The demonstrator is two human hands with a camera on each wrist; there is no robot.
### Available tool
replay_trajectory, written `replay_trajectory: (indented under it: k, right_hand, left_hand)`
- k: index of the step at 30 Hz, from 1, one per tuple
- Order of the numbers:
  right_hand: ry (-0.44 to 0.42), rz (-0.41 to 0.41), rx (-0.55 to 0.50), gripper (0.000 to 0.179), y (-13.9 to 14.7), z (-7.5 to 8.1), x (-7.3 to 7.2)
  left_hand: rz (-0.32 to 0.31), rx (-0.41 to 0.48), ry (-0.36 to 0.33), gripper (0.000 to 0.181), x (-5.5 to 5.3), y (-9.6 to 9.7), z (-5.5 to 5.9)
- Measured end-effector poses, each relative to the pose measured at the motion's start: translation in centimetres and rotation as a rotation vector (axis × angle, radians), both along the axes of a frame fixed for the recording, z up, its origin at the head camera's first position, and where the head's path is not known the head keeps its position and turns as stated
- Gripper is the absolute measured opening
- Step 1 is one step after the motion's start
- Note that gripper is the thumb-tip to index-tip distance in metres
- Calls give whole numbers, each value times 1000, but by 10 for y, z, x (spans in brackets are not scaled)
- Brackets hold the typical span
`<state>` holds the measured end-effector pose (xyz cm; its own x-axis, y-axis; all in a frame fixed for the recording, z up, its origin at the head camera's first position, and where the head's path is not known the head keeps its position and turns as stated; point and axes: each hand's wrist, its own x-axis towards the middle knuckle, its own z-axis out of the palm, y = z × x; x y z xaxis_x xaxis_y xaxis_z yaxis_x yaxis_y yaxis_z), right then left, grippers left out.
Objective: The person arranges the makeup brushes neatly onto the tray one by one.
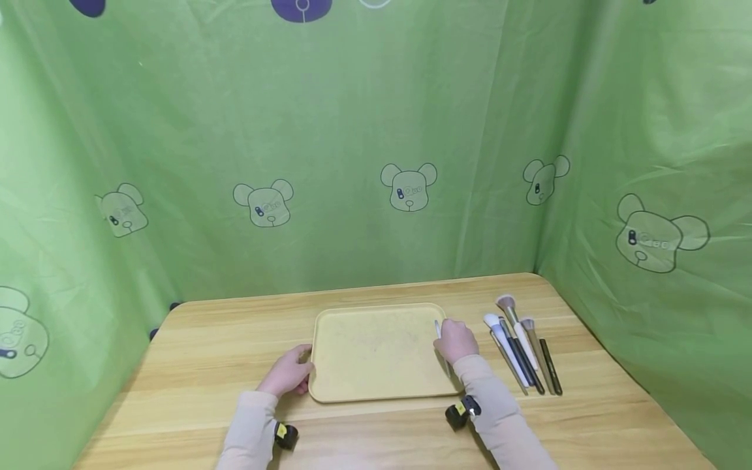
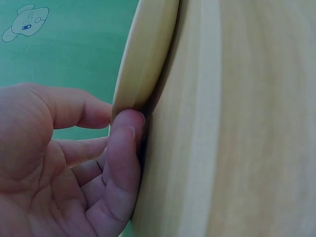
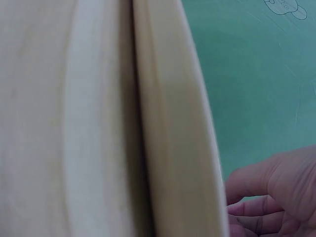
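Note:
A shallow yellow tray (image 1: 376, 385) lies on the wooden table. At its left rim my left hand (image 1: 289, 372) grips the edge; in the left wrist view, thumb and fingers of the left hand (image 2: 69, 158) pinch the tray wall (image 2: 148, 49), fingertips tucked underneath. My right hand (image 1: 457, 341) is over the tray's right side, holding a slim makeup brush (image 1: 437, 328) whose pale end sticks out past the fingers. From the right wrist, the tray's side (image 3: 182, 123) hides part of the right hand (image 3: 276, 197), and the brush is out of sight.
Several makeup brushes (image 1: 519, 352) lie in a loose row right of the tray, bristle ends pointing away. The wooden table (image 1: 223, 339) has rounded far corners. A green curtain (image 1: 352, 130) printed with bear heads hangs around its back and sides.

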<state>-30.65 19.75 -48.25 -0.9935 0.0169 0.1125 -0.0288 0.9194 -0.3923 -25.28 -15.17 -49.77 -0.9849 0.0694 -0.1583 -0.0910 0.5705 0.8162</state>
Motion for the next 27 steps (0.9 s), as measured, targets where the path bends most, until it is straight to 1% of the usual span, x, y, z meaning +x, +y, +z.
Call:
replay_trajectory:
  k: [10,27]
  right_hand:
    - [-21,-4,-12,13,0,4,1]
    - [-24,13,-22,17,4,1,-1]
  left_hand:
    - [-1,5,-5,57,1,0,1]
    - [4,8,1,57,2,1,3]
